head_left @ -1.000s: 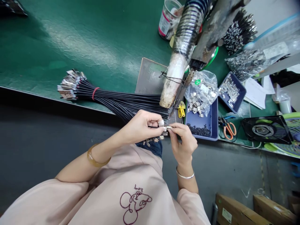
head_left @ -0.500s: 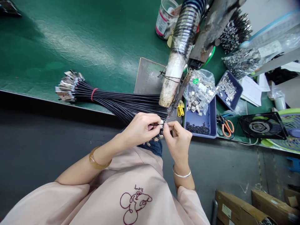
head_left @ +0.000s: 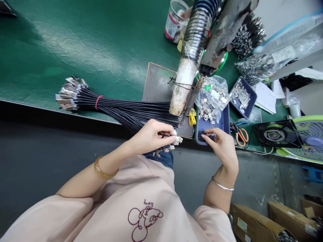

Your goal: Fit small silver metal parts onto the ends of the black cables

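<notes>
My left hand (head_left: 157, 134) pinches a black cable at its end, where a small silver metal connector (head_left: 178, 140) sticks out past the fingertips. Beneath it hang more cable ends with metal connectors (head_left: 158, 154), over my lap. A thick bundle of black cables (head_left: 131, 107), tied with a red band (head_left: 98, 102), runs along the table edge beside this hand. My right hand (head_left: 220, 144) reaches into the blue tray (head_left: 224, 117), thumb and fingertips among tiny black parts (head_left: 202, 135). Its fingers are apart; whether a part is between them I cannot make out.
A fume hose (head_left: 188, 64) and a metal arm (head_left: 219, 43) hang low over the bundle. Bagged metal shells (head_left: 213, 95) lie in the tray. Yellow clips (head_left: 192, 117), orange-handled pliers (head_left: 241, 136), a second tray (head_left: 243, 95) and a fan (head_left: 276, 135) are around.
My right hand has moved right, from beside the left fingertips to the black parts in the blue tray. My left hand stays in place, and the connector now shows beyond its fingers.
</notes>
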`<control>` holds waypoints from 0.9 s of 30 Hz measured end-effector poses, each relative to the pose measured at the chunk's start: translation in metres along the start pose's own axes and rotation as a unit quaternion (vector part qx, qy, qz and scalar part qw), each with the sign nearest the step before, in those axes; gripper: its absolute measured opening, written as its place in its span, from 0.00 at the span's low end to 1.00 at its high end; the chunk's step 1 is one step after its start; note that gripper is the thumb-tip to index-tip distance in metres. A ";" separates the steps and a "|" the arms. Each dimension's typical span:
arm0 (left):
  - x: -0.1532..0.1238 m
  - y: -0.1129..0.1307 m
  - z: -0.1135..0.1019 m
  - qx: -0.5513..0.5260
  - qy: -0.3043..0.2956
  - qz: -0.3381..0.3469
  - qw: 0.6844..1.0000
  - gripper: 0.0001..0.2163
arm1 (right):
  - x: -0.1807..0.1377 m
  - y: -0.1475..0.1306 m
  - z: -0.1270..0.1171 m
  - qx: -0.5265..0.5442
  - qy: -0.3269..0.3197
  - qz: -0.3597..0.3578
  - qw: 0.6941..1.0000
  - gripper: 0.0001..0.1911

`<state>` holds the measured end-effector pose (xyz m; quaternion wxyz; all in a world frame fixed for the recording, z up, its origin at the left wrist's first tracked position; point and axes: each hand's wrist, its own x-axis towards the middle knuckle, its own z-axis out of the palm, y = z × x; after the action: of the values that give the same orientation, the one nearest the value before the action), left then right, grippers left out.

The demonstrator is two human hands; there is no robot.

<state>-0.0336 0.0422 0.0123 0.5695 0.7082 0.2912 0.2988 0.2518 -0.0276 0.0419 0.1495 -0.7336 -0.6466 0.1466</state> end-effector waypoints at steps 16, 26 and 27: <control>0.007 -0.001 0.002 -0.006 0.024 -0.052 0.998 0.05 | 0.007 -0.003 0.012 -0.025 0.137 -0.005 0.990 0.12; 0.008 0.001 0.006 0.007 0.035 -0.066 0.997 0.04 | 0.003 -0.007 0.035 0.109 0.267 0.032 0.957 0.16; 0.008 0.001 0.005 0.009 0.034 -0.067 0.997 0.04 | 0.004 -0.007 0.036 0.105 0.258 0.021 0.960 0.16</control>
<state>-0.0241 0.0448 0.0128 0.5717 0.6815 0.3596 0.2818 0.2311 -0.0216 0.0115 0.3845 -0.7403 -0.5510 0.0230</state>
